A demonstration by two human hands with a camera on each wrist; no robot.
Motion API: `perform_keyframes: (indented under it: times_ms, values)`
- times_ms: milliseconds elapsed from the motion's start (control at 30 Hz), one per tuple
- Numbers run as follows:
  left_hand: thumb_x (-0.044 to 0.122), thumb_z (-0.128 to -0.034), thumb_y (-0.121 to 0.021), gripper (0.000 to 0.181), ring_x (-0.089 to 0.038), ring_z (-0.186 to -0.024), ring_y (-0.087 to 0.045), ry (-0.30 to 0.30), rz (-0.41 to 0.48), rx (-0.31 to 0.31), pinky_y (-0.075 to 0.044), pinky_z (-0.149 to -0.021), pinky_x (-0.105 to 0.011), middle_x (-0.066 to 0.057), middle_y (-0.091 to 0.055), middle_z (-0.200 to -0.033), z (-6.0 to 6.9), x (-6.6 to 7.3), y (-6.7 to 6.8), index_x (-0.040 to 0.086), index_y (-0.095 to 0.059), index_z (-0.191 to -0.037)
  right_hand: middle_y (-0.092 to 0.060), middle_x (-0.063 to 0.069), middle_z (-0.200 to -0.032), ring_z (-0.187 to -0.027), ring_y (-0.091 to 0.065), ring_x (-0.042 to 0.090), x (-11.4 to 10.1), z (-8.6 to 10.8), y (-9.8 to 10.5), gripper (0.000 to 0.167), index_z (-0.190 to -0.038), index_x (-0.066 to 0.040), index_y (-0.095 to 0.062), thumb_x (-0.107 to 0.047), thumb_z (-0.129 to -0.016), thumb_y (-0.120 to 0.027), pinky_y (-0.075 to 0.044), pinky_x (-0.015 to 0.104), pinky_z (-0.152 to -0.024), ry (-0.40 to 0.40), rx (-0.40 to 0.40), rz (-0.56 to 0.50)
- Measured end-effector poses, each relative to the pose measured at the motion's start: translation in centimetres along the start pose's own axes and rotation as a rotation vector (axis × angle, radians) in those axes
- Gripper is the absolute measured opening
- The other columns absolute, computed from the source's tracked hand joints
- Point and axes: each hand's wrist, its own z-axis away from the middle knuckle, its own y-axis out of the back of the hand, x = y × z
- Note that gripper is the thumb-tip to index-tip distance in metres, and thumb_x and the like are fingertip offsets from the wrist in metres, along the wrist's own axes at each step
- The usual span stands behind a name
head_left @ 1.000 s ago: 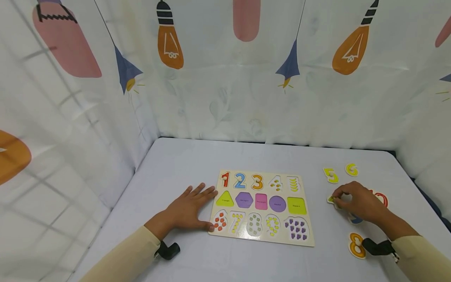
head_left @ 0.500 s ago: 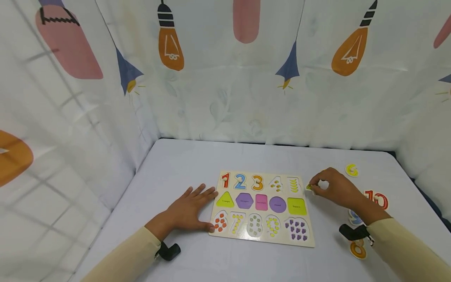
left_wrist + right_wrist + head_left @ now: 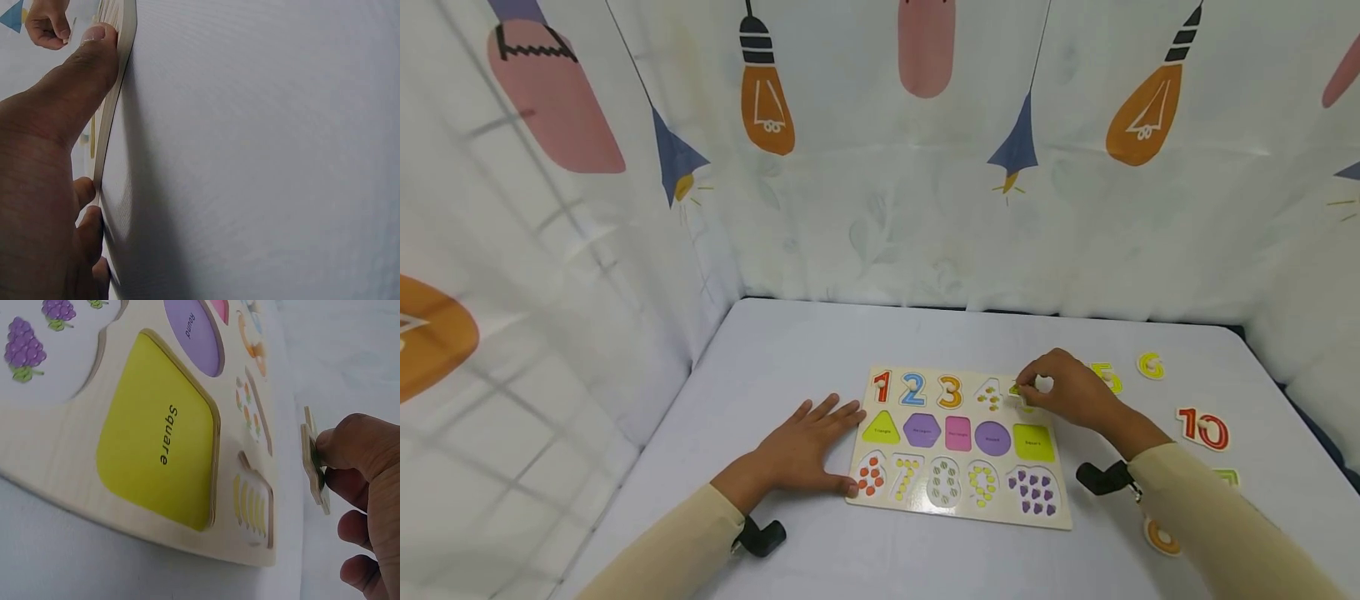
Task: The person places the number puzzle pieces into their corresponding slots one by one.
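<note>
A wooden number puzzle board (image 3: 1063, 517) lies flat on the white table. My left hand (image 3: 808, 446) rests spread at its left side, fingertips and thumb touching the edge; in the left wrist view the thumb (image 3: 94, 59) lies against that edge. My right hand (image 3: 1071, 390) pinches a green wooden number piece (image 3: 310, 459) between thumb and fingers, raised above the board's upper right corner. Which digit it is cannot be told. Below it are the carrot recess (image 3: 248, 406) and the banana recess (image 3: 250, 506). Pieces 1 (image 3: 882, 385), 2 (image 3: 913, 388) and 3 (image 3: 950, 392) sit in the board.
Right of the board lie a yellow 5 (image 3: 1107, 377), a yellow 6 (image 3: 1151, 366) and a red 10 (image 3: 1203, 429). A green piece (image 3: 1228, 477) and an orange piece (image 3: 1162, 538) are partly hidden by the right sleeve (image 3: 1217, 521). A patterned curtain (image 3: 880, 208) hangs behind the table.
My right hand has lifted the green number piece from the table at the right and carried it left over the board's upper right corner. The left hand has stayed in place.
</note>
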Motion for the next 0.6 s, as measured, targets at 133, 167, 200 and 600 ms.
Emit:
perform_keyframes:
  times_ms: [133, 167, 200, 600]
  values:
    - [0.09, -0.0737, -0.057, 0.112, -0.027, -0.156, -0.013, 0.003, 0.002, 0.001, -0.013, -0.124, -0.056, 0.009, -0.026, -0.168, 0.0, 0.1, 0.0, 0.026, -0.032, -0.162, -0.065, -0.013, -0.089, -0.097, -0.054, 0.021, -0.6, -0.7, -0.9, 0.008, -0.096, -0.024, -0.079, -0.018, -0.091, -0.079, -0.049, 0.045, -0.088, -0.002, -0.008, -0.011]
    - [0.09, -0.0737, -0.057, 0.112, -0.027, -0.156, -0.013, 0.003, 0.004, 0.001, -0.013, -0.124, -0.056, 0.009, -0.026, -0.168, 0.0, 0.1, 0.0, 0.026, -0.033, -0.162, -0.065, -0.013, -0.089, -0.097, -0.054, 0.02, -0.7, -0.8, -1.1, 0.008, -0.096, -0.024, -0.079, -0.018, -0.091, -0.079, -0.05, 0.044, -0.089, -0.004, -0.011, -0.014]
    - [0.09, -0.0737, -0.057, 0.112, -0.027, -0.156, -0.013, 0.004, 0.003, 0.002, -0.013, -0.124, -0.056, 0.009, -0.026, -0.167, 0.0, 0.1, -0.1, 0.026, -0.033, -0.162, -0.065, -0.013, -0.089, -0.097, -0.054, 0.02, -0.9, -1.0, -1.3, 0.007, -0.095, -0.024, -0.079, -0.018, -0.09, -0.079, -0.05, 0.045, -0.09, -0.009, -0.015, -0.017]
    - [0.088, -0.0749, -0.059, 0.111, -0.028, -0.156, -0.013, -0.001, 0.002, 0.003, -0.013, -0.123, -0.056, 0.009, -0.027, -0.167, 0.1, 0.2, 0.1, 0.026, -0.033, -0.162, -0.066, -0.011, -0.092, -0.103, -0.054, 0.022, -1.9, -2.3, -3.4, 0.005, -0.095, -0.023, -0.079, -0.02, -0.091, -0.078, -0.05, 0.046, -0.094, -0.06, -0.048, -0.045]
